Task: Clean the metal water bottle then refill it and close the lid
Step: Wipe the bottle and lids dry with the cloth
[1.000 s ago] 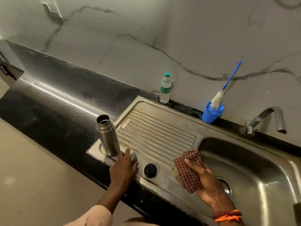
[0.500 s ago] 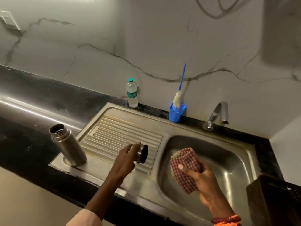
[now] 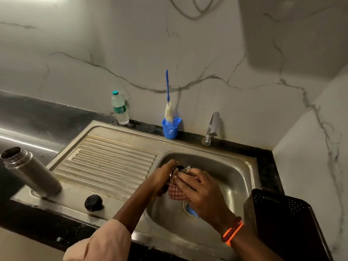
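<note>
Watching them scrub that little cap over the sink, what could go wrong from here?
The cap, gripped by the left hand and rubbed with the checked cloth in the right hand, might slip into the basin. The open metal bottle stands at the drainboard's corner; an elbow could topple it.

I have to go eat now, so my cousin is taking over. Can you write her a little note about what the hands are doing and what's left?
Left hand grips the metal cap over the sink basin. Right hand presses the checked cloth against it.
The metal bottle stands open on the drainboard corner; the black inner lid lies near it.
Done: bottle opened, cap wiping underway.
Left: clean the bottle, maybe with the bottle brush, refill it, close the lid.
</note>
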